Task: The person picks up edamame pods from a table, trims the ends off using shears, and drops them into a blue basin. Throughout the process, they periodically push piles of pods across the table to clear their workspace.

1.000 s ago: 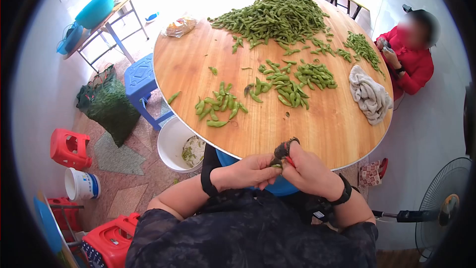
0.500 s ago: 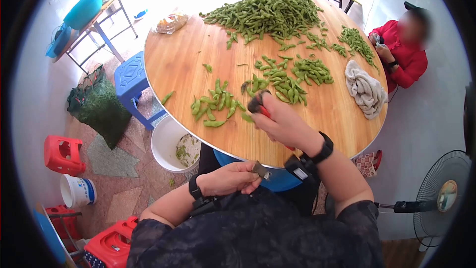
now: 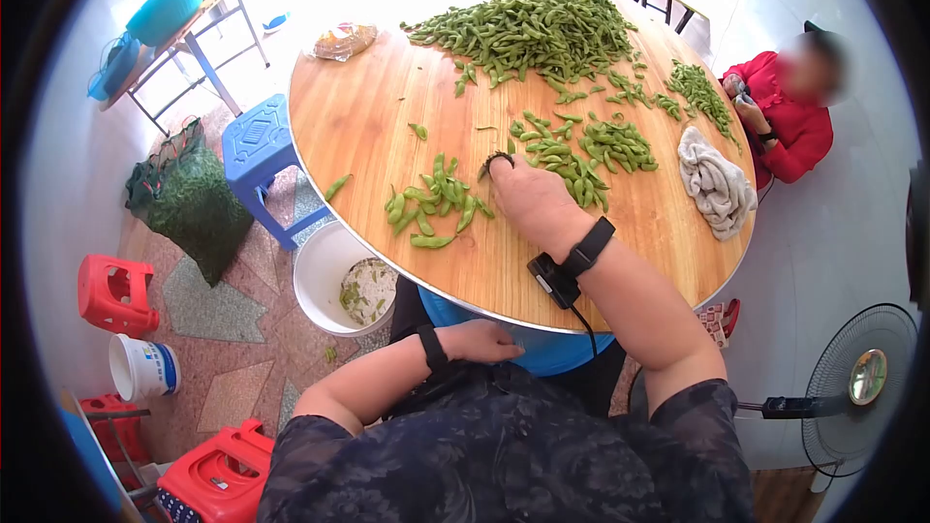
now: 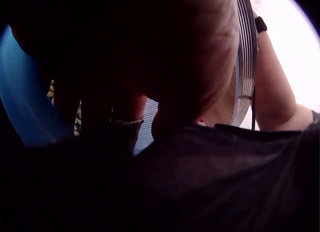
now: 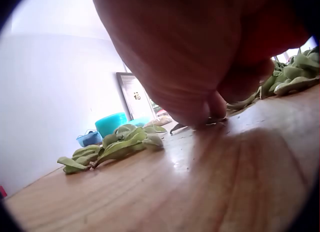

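My right hand point(image 3: 535, 201) reaches onto the round wooden table point(image 3: 368, 150), a black band round its finger end. The right wrist view shows its fingers point(image 5: 216, 106) curled, the tips down at the tabletop beside a thin dark pod point(image 5: 178, 127); a red object point(image 5: 280, 34) lies within the palm. Whether the tips pinch the pod cannot be told. Loose green pods point(image 3: 441, 189) lie left of this hand, more pods point(image 3: 572, 169) beyond it to the right. My left hand point(image 3: 481, 341) hangs relaxed below the table edge, by a blue basin point(image 3: 557, 353); no object shows in it.
A large pod heap point(image 3: 542, 24) covers the far side. A cloth point(image 3: 715, 184) lies at the right, near a seated person in red point(image 3: 799, 126); another person's hands show at the far edge. A white bucket point(image 3: 325, 276) and blue stool point(image 3: 257, 150) stand left, a fan point(image 3: 833, 407) right.
My right hand has gone from beside the left hand out over the table and down to its surface. The left hand no longer shows the small grey-brown piece and has loosened.
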A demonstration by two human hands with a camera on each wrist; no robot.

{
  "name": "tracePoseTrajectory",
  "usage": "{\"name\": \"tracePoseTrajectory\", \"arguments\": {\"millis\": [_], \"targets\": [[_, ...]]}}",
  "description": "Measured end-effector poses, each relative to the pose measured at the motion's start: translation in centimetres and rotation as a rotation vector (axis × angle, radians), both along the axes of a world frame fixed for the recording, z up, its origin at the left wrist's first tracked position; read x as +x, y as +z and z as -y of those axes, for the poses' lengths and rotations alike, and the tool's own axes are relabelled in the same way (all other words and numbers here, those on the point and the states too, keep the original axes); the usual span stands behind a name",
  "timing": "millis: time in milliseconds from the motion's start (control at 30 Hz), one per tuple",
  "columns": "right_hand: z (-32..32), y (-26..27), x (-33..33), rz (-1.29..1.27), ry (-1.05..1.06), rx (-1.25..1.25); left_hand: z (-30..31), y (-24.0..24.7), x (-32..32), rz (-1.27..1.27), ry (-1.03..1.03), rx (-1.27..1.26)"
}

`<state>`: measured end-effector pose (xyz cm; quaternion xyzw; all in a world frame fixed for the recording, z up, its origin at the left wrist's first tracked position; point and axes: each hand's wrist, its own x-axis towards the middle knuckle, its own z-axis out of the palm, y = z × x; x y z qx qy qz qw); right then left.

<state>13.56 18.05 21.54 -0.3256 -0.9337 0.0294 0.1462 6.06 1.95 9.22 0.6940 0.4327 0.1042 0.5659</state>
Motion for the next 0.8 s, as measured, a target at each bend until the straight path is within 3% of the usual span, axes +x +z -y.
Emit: {"name": "tracePoseTrajectory", "arguments": {"millis": [33, 167, 267, 300, 333, 367, 400, 433, 500, 533, 567, 600, 633, 700, 800], "targets": [[0.0, 0.1, 0.4, -0.004, 0.004, 0.001, 0.1, 0.7, 0.0, -0.138, -0.087, -0.019], [0.2, 1.3, 2.6, 0.055, -0.014, -0.127, 1.0, 0.4, -1.1, -0.147, -0.062, 0.014], [1.2, 1.7, 5.7, -0.09, -0.03, -0.313, 2.6, 2.7, -1.2, -0.043, -0.108, 0.153], [1.5, 1.7, 6.8, -0.195, -0.048, -0.415, 3.2, 4.2, -1.4, 0.083, -0.054, 0.257], [2.4, 2.7, 7.2, -0.195, -0.058, -0.414, 3.4, 6.7, -1.7, 0.148, 0.002, 0.205], [3.9, 4.2, 7.7, -0.385, -0.126, -0.748, 3.3, 8.7, -2.0, 0.215, 0.047, 0.146], [5.3, 4.9, 8.1, -0.586, -0.201, -1.079, 3.5, 9.3, -1.8, 0.417, 0.222, 0.037], [6.4, 4.8, 8.5, -0.596, -0.231, -1.074, 3.5, 9.8, -1.5, 0.61, 0.395, -0.078], [8.3, 4.4, 9.0, -0.742, -0.187, -1.059, 2.3, 11.5, -1.0, 0.786, 0.724, -0.066], [8.8, 3.1, 9.1, -0.724, -0.105, -0.818, 1.5, 12.6, -0.6, 0.785, 0.711, -0.074], [9.4, 2.6, 9.3, -0.729, -0.114, -0.819, 0.8, 13.8, 0.1, 0.928, 0.803, -0.252], [10.1, 2.6, 9.1, -0.693, -0.08, -0.635, 0.4, 14.3, 0.8, 1.065, 0.894, -0.434], [10.7, 2.8, 9.2, -0.654, -0.045, -0.451, 0.3, 13.8, 1.3, 1.059, 0.892, -0.437], [11.4, 2.7, 9.7, -0.606, -0.063, -0.423, -0.5, 11.6, 1.5, 1.176, 0.654, -0.47], [11.3, 2.0, 10.5, -0.579, -0.066, -0.357, -0.4, 10.8, 2.4, 1.091, 0.708, -0.484]]}}
